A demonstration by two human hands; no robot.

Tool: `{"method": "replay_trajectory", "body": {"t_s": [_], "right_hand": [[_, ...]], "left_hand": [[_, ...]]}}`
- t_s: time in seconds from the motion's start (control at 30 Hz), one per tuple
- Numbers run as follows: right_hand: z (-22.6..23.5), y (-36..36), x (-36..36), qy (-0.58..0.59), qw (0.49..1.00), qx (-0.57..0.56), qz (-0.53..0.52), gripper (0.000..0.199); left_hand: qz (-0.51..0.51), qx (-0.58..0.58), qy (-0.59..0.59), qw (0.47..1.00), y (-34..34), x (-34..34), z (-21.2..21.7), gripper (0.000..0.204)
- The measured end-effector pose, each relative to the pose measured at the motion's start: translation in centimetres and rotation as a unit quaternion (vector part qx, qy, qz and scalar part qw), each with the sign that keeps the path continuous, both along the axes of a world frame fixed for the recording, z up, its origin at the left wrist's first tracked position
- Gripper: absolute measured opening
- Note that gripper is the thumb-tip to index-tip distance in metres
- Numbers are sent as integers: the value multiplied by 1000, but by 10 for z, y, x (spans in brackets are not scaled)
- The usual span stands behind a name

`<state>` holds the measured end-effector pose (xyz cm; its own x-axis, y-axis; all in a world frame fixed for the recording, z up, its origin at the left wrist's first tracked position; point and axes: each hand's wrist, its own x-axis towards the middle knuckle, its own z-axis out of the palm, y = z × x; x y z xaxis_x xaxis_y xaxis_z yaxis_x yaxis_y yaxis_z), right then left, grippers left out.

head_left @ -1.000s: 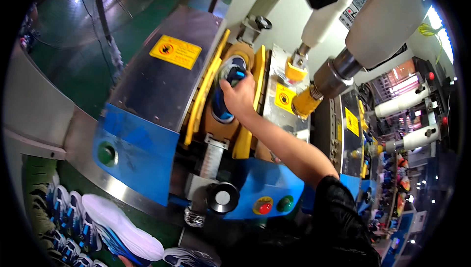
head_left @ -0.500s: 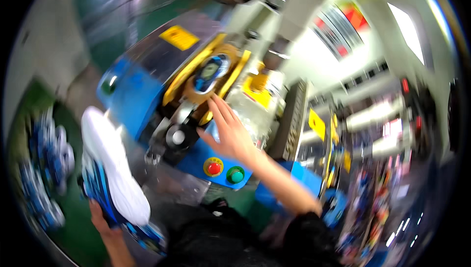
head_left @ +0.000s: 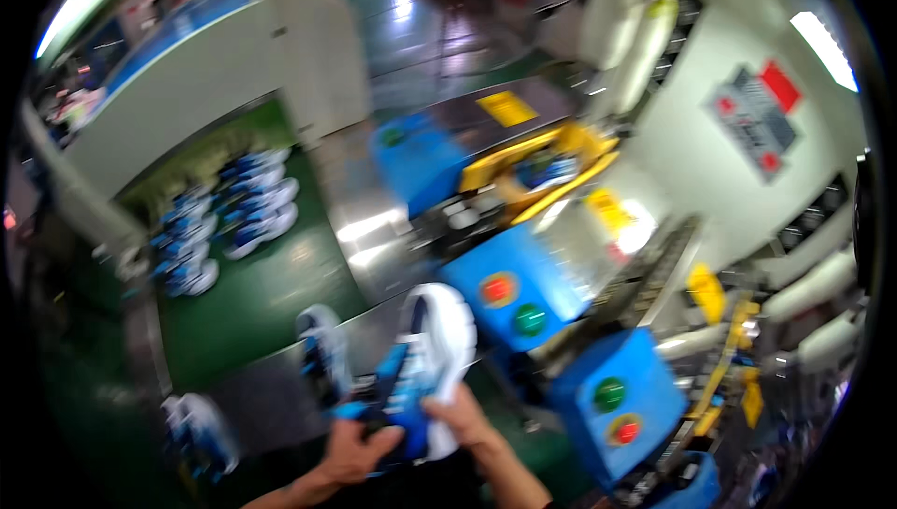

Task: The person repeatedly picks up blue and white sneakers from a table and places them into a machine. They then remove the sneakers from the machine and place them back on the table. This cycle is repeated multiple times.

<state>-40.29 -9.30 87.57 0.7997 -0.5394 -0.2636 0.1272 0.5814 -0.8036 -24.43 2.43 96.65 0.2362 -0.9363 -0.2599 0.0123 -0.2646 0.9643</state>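
Note:
A blue and white sneaker [head_left: 432, 345] is in front of me, toe pointing away, its thick white sole along the right side. My right hand [head_left: 462, 418] grips it from the right near the heel. On the left, my left hand [head_left: 358, 453] is closed at the blue heel end, its thumb on the shoe; its other fingers are partly hidden. Close by on the left is a second sneaker [head_left: 323, 348], blurred; whether my left hand touches it too I cannot tell. Beyond them, in the machine's yellow-sided cradle [head_left: 561, 189], lies another blue and white shoe [head_left: 549, 171].
A blue control box [head_left: 514, 280] with red and green buttons stands right of the shoe, another blue box [head_left: 621, 406] nearer. Several sneakers [head_left: 262, 200] stand in rows on a green surface [head_left: 271, 289] at left. More shoes [head_left: 201, 434] sit at lower left, beside a metal ledge [head_left: 266, 401].
My view has swung left. My right hand has left the machine and now holds the sneaker with my left. The shoe has turned from sole up to upper showing.

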Motion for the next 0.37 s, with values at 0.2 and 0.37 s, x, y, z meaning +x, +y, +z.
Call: {"method": "replay_trajectory", "body": {"t_s": [0.2, 0.37], "right_hand": [[1, 128, 41, 24, 971, 238, -7, 56], [-24, 121, 142, 21, 995, 102, -2, 61]], "left_hand": [[-150, -269, -137, 942, 43, 85, 23, 66], [190, -31, 284, 939, 55, 149, -49, 53]]}}
